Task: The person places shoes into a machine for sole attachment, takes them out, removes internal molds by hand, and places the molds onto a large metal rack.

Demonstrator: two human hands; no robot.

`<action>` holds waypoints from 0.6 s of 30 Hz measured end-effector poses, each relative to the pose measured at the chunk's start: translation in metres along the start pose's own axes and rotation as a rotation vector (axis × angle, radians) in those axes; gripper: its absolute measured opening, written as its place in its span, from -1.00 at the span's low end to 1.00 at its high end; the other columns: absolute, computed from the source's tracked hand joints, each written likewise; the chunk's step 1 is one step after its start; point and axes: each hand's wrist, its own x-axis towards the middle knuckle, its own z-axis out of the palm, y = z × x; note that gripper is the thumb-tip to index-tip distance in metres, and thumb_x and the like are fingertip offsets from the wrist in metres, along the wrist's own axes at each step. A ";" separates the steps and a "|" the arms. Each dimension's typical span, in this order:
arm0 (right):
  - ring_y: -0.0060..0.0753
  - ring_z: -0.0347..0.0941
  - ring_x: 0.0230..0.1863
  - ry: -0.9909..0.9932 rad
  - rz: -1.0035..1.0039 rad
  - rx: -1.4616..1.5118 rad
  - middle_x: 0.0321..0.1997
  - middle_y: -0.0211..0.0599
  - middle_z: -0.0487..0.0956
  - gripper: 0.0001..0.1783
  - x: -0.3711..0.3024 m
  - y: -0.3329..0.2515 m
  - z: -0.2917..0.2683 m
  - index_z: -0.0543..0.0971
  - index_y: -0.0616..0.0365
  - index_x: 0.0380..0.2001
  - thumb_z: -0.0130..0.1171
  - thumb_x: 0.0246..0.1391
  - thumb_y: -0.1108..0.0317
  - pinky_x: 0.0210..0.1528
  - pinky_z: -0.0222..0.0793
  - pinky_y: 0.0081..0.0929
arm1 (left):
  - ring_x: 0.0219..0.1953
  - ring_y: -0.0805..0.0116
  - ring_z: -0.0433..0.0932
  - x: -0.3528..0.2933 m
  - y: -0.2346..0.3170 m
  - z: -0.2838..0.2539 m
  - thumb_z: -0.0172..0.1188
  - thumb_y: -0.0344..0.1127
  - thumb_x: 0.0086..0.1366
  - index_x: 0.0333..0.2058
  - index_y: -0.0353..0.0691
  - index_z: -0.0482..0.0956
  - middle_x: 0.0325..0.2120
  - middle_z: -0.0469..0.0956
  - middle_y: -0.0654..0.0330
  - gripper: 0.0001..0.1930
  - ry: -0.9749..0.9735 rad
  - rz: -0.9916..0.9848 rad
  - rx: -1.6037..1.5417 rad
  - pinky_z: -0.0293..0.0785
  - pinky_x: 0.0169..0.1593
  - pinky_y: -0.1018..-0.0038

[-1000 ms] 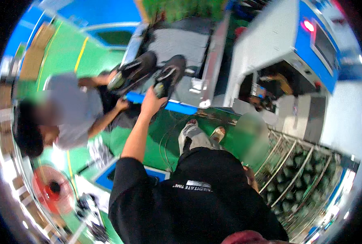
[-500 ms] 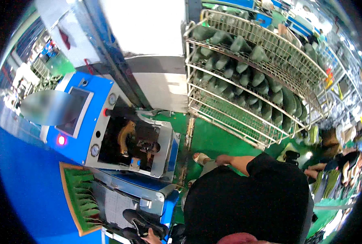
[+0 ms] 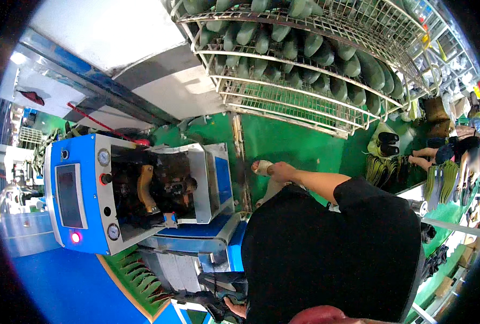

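- Left hand [image 3: 235, 308]: located at the lower edge of the view, partly hidden by the black shirt [image 3: 326, 254]. Its visible fingers are closed on a dark shoe [image 3: 228, 283].
- Position of shoe: just left of the shirt, at the near end of a grey bench top [image 3: 176, 271]. Whether the bench bears any of its weight cannot be told. A dark shape directly beside it may be a second shoe; the overlap prevents a firm reading.
- Right hand [image 3: 283, 171]: hangs over the green floor, in line with a sandalled foot [image 3: 260, 167]. No object shows in it. The fingers look loosely bent; how far they are closed cannot be told.
- Surroundings: a blue and white machine [image 3: 92, 181] stands left of the right hand; a wire rack [image 3: 296, 109] stands beyond that hand.
- Handling (judgement): the shoe is probably light, with a soft upper that yields to pressure and a firmer sole. Slip and breakage risks appear low.
- Hold point (judgement): the heel or the sides above the sole offer the steadiest grip; a hard squeeze on the upper may dent it.
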 end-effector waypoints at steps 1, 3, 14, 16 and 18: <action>0.06 0.61 -0.07 0.017 -0.116 -0.052 -0.06 0.00 0.65 -0.53 0.017 0.004 0.019 0.59 0.11 -0.02 0.23 -0.04 0.21 -0.02 0.52 -0.08 | -0.06 0.06 0.57 -0.004 0.004 0.000 0.25 0.21 0.23 0.01 -0.14 0.62 0.04 0.54 -0.02 -0.42 -0.033 0.027 -0.080 0.51 0.03 -0.02; 0.06 0.53 0.08 0.035 -0.419 0.132 0.10 0.01 0.57 -0.34 0.036 -0.014 0.039 0.45 0.09 0.22 0.21 -0.03 0.27 0.10 0.48 -0.10 | -0.01 0.06 0.57 -0.050 0.022 0.032 0.17 0.11 0.33 0.09 -0.16 0.55 0.08 0.52 -0.03 -0.47 -0.107 0.251 -0.151 0.51 0.10 0.14; 0.01 -0.19 0.59 0.217 -2.131 0.180 0.60 -0.06 -0.10 0.56 -0.033 -0.286 -0.083 -0.18 0.03 0.51 0.67 -0.49 0.19 0.52 -0.17 0.14 | -0.01 0.09 0.56 -0.177 0.095 0.158 0.06 0.03 0.45 0.14 -0.25 0.46 0.05 0.52 -0.03 -0.50 -0.098 0.421 0.052 0.51 0.08 0.32; 0.05 0.01 0.51 0.271 -2.234 0.048 0.49 0.03 0.10 0.57 -0.036 -0.285 -0.124 -0.15 0.06 0.50 0.67 -0.53 0.11 0.47 -0.03 0.13 | -0.01 0.09 0.56 -0.179 0.103 0.182 0.05 0.03 0.45 0.14 -0.27 0.45 0.04 0.52 -0.03 -0.50 -0.136 0.401 0.089 0.50 0.08 0.32; 0.09 0.17 0.42 0.223 -2.292 -0.060 0.38 0.10 0.25 0.55 -0.038 -0.274 -0.152 -0.12 0.10 0.49 0.66 -0.53 0.07 0.41 0.10 0.09 | -0.01 0.10 0.56 -0.188 0.114 0.207 0.04 0.03 0.46 0.14 -0.28 0.45 0.04 0.52 -0.03 -0.49 -0.183 0.389 0.126 0.50 0.08 0.33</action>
